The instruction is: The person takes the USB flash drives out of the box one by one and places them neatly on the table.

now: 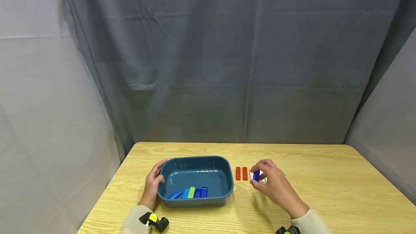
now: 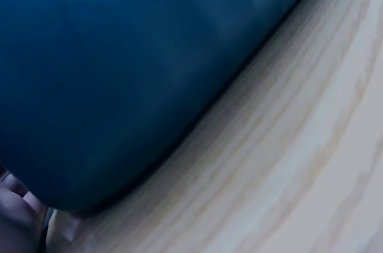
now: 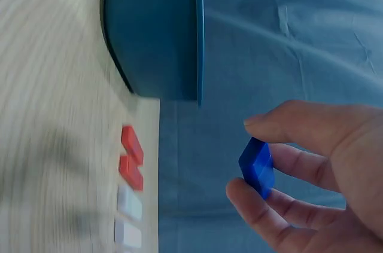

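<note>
My right hand (image 1: 274, 183) pinches a small blue domino-like block (image 3: 257, 166) between thumb and fingertips, raised above the table in the right wrist view. Beneath it in the head view, white blocks (image 1: 264, 180) are partly covered by the hand. At the left end of a dark teal bin (image 1: 195, 202), my left hand (image 1: 152, 187) holds the rim, thumb near the top edge and fingers along the outer side. Inside the bin, along its near wall, lie a light blue block (image 1: 185, 193), a green block (image 1: 191, 192) and several dark blue blocks (image 1: 204, 191).
Two red blocks (image 1: 241, 173) lie side by side just right of the bin, in line with the white blocks. The wooden table (image 1: 325, 183) extends to the right. A grey curtain (image 1: 208, 64) hangs behind its far edge.
</note>
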Available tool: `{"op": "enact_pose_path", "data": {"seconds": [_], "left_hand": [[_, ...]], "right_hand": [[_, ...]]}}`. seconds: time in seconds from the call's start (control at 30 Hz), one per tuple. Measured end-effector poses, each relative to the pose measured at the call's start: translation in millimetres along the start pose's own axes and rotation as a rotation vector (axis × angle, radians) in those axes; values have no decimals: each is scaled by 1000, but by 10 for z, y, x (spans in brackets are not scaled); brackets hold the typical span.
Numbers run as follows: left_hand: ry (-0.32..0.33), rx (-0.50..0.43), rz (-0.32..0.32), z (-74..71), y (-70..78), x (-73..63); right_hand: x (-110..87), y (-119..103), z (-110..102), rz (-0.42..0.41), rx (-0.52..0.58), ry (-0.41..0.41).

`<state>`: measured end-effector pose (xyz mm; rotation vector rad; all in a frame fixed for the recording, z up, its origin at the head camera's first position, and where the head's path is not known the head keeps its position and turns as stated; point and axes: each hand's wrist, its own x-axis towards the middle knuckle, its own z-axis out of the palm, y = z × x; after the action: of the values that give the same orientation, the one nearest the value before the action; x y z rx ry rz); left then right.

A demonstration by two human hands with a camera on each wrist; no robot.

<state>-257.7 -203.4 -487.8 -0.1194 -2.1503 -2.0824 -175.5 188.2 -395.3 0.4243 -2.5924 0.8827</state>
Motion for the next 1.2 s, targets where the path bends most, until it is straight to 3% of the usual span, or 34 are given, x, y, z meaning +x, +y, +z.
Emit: {"op": "enact_pose_path", "data": {"seconds": [0.23,0.43,0.63,0.97,1.2], "left_hand": [[-7,-21,30,-3,14,-12],[0,1,51,4,10,-16],[4,-4,29,-35,19,-25],[-13,-9,0,-65,24,-18],[-9,-18,1,-55,20,-13]], "right_hand": [[-37,149,-185,28,-12,15],[-44,224,-314,141,-5,-81],[-25,300,-373,241,-29,-162],[-35,419,-354,250,-60,-182],[-46,473,-345,288,-141,-257]]}}
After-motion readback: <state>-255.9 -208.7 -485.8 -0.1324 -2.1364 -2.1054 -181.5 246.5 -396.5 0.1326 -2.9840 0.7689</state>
